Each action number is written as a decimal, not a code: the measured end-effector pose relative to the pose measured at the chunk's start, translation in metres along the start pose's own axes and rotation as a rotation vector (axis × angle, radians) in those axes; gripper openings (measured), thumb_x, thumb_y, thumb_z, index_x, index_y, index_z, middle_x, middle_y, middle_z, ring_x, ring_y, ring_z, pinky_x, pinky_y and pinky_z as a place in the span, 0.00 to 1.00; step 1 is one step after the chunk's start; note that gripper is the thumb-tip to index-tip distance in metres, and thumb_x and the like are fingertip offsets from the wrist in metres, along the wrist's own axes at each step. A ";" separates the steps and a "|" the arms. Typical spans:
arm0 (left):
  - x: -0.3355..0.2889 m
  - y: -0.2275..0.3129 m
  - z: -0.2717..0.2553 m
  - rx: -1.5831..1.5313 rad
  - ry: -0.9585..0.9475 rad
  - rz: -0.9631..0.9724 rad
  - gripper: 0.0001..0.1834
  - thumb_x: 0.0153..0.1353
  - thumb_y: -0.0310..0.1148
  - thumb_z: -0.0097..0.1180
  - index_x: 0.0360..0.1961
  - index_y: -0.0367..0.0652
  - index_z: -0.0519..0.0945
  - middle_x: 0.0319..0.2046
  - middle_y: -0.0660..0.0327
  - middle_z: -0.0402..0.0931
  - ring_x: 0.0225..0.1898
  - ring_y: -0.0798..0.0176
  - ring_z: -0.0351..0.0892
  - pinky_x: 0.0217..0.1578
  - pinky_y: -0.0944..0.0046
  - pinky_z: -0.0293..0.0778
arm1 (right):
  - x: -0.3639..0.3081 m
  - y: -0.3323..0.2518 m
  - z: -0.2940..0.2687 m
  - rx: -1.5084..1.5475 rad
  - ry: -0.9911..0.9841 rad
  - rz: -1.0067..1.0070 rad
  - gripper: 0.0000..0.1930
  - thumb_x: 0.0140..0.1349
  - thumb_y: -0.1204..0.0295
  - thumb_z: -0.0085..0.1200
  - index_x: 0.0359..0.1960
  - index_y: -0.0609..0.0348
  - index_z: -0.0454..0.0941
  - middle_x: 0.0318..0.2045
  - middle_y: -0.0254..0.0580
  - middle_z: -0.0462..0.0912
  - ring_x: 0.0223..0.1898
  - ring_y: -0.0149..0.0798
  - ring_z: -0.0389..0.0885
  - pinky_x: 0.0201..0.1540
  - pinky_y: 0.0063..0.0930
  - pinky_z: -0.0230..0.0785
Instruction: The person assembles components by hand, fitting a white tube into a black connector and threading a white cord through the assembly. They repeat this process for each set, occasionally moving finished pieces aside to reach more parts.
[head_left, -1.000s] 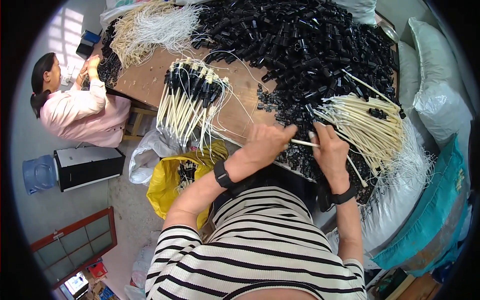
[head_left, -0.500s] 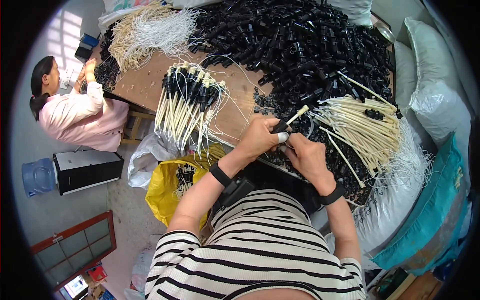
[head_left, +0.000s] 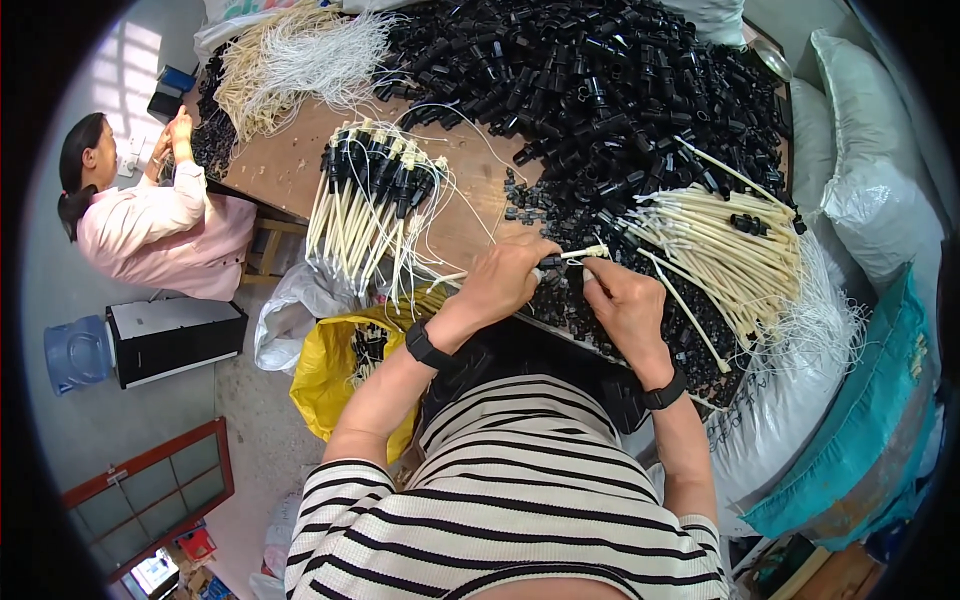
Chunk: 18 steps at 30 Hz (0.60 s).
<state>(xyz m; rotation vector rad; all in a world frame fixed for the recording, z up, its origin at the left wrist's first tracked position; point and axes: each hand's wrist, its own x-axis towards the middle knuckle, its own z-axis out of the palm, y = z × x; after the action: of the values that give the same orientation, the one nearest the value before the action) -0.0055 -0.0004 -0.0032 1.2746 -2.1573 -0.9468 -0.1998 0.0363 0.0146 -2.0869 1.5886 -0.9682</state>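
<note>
My left hand (head_left: 503, 283) is closed around a black plastic fitting (head_left: 550, 263) with a cream tube (head_left: 583, 253) running through it. The tube's knobbed tip sticks out to the right, and its other end shows left of my wrist. Beside that tip, my right hand (head_left: 630, 305) has thumb and forefinger pressed together; what they pinch is hidden. To the left lies a bundle of cream tubes with black fittings on them (head_left: 375, 180). Loose cream tubes with white strings (head_left: 725, 260) fan out on the right, over small black parts (head_left: 690, 335).
A large heap of black fittings (head_left: 590, 80) covers the back of the brown table (head_left: 470, 215). More tubes and white string (head_left: 310, 65) lie at the far left. A yellow bag (head_left: 325, 385) hangs below the front edge. White sacks (head_left: 880, 200) line the right. Another person (head_left: 150, 225) sits at left.
The cream tube has tilted from slanting up to nearly level. My left hand has shifted slightly left and my right hand slightly right, so they are farther apart.
</note>
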 end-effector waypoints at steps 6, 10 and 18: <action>0.000 0.008 0.004 0.052 -0.061 0.066 0.23 0.48 0.18 0.51 0.48 0.41 0.77 0.36 0.49 0.78 0.42 0.43 0.77 0.42 0.51 0.72 | -0.005 0.006 0.007 0.079 -0.057 -0.030 0.07 0.54 0.75 0.58 0.35 0.58 0.82 0.23 0.46 0.82 0.23 0.47 0.82 0.25 0.35 0.72; 0.001 0.016 0.001 -0.031 -0.132 0.024 0.23 0.49 0.18 0.50 0.49 0.41 0.76 0.36 0.49 0.78 0.43 0.43 0.77 0.43 0.52 0.73 | -0.002 -0.002 -0.001 0.268 -0.213 0.049 0.08 0.56 0.76 0.58 0.39 0.59 0.80 0.19 0.47 0.79 0.20 0.46 0.79 0.24 0.34 0.70; 0.008 0.010 -0.001 -0.255 0.063 0.193 0.12 0.45 0.18 0.58 0.33 0.41 0.77 0.28 0.58 0.77 0.33 0.55 0.76 0.37 0.61 0.71 | -0.007 0.008 0.007 0.190 -0.168 -0.002 0.10 0.56 0.77 0.57 0.40 0.59 0.78 0.21 0.50 0.79 0.23 0.50 0.80 0.25 0.38 0.71</action>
<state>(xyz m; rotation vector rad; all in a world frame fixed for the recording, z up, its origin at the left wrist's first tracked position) -0.0147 -0.0044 0.0055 0.9439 -1.9943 -1.0461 -0.2008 0.0391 0.0025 -1.9837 1.3563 -0.8816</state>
